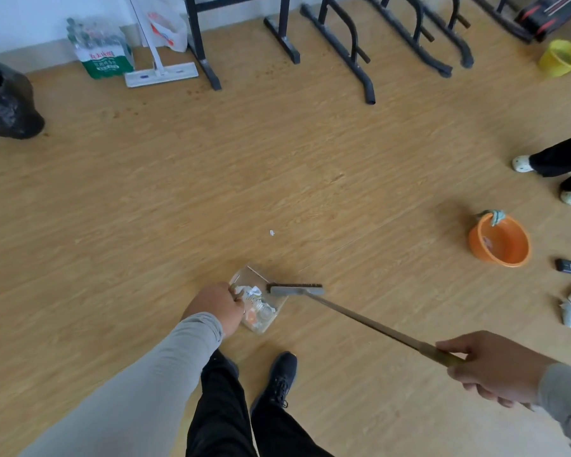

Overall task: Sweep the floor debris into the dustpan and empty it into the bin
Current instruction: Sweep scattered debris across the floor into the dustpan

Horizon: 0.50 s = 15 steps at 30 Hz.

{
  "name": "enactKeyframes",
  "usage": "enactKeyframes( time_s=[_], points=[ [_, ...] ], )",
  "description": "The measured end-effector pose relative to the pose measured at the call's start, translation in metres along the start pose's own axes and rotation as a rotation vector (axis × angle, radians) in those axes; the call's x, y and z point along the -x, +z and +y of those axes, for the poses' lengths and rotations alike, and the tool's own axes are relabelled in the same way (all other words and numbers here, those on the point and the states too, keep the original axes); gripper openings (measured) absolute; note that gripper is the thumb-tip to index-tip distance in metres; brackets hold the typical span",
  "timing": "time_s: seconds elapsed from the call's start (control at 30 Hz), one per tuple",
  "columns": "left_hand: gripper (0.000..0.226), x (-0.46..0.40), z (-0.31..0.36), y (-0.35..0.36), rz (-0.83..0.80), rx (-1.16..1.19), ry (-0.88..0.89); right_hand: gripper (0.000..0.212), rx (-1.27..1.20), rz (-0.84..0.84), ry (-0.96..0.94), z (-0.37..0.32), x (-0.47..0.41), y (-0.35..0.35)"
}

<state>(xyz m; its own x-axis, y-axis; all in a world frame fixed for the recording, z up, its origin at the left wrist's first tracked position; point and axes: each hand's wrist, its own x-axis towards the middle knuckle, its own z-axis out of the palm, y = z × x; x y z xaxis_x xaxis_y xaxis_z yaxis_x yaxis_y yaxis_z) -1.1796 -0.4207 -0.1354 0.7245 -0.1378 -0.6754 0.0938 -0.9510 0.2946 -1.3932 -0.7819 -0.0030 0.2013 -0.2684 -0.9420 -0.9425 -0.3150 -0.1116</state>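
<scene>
Right hand (pixel 490 367) grips long wooden broom handle (pixel 376 328); left hand (pixel 220 306) clutches clear plastic dustpan (pixel 261 303) (full). Tilt risks spilling debris; white scrap (pixel 271 232) unswept.

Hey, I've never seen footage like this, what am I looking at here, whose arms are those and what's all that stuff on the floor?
There is no machine: one camera on a person's head looks down at their own arms and a wooden floor. The left hand grips a clear dustpan holding paper scraps. The right hand holds the long handle of a broom, whose head rests at the dustpan's mouth. One white scrap lies on the floor beyond it. A black-bagged bin stands far left, an orange basin at right, a yellow bucket and a flat mop farther back. Another person's feet show at the right edge.
</scene>
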Motion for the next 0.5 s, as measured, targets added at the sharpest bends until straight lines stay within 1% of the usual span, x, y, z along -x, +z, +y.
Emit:
enactKeyframes(
  time_s=[0.1, 0.17, 0.3, 0.4, 0.5],
  points=[
    [0.02, 0.001, -0.006, -0.008, -0.001, -0.014, -0.009, 0.054, -0.073, 0.04, -0.038, -0.002, 0.004, 0.0],
    [0.019, -0.002, -0.006, -0.015, 0.011, -0.012, -0.016, 0.053, -0.106, 0.085, -0.069, -0.015, -0.004, 0.006],
    [0.016, -0.02, 0.003, -0.029, 0.053, 0.043, -0.036, 0.051, -0.211, 0.127, -0.131, -0.059, -0.04, 0.024],
    [0.009, -0.039, 0.011, -0.035, 0.046, 0.015, -0.038, 0.051, -0.266, 0.16, -0.15, -0.094, -0.071, 0.036],
    [0.011, -0.057, 0.022, -0.039, 0.062, 0.033, -0.049, 0.049, -0.225, 0.164, -0.157, -0.125, -0.105, 0.04]
  ],
)
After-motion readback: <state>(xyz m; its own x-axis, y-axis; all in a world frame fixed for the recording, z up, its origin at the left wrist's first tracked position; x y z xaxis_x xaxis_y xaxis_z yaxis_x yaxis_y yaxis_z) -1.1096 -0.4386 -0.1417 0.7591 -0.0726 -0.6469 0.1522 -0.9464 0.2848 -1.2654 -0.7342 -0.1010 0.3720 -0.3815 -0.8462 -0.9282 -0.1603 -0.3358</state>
